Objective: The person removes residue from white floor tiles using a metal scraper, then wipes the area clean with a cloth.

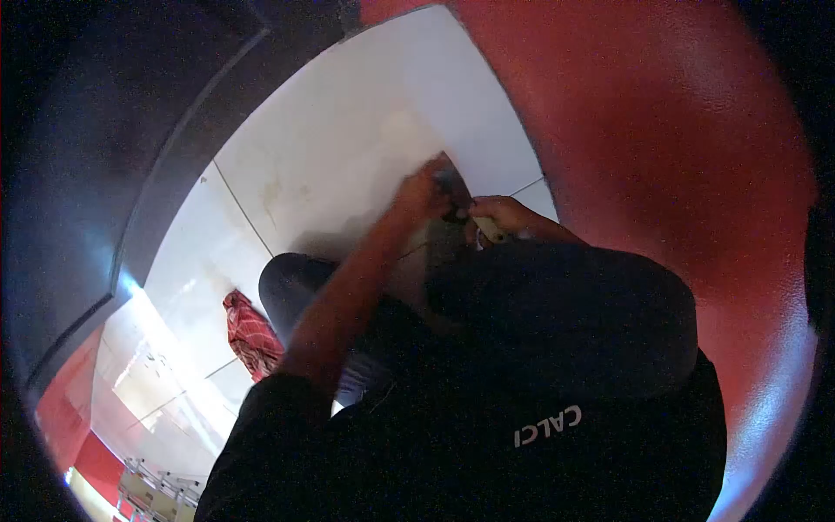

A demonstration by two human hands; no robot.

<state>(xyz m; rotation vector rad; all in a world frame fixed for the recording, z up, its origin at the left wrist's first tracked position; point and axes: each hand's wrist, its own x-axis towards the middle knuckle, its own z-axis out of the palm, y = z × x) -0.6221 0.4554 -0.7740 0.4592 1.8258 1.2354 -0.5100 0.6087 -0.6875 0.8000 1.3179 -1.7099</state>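
My left hand [422,196] reaches down to the pale tiled floor, its fingers bent beside a dark object [453,187] whose shape is hard to make out. Whether those fingers grip it cannot be seen clearly. Just to the right, my right hand [497,214] is closed around a pale handle [489,229], with its end sticking out below the fingers. The dark object lies between the two hands, close to the handle; the shadow hides whether they are joined.
A red checked cloth [250,336] lies on the tiles [304,148] at the left, beside my knee. A red wall [644,130] curves along the right side. A dark panel [113,157] borders the upper left. A metal-framed item [156,494] stands at the bottom left.
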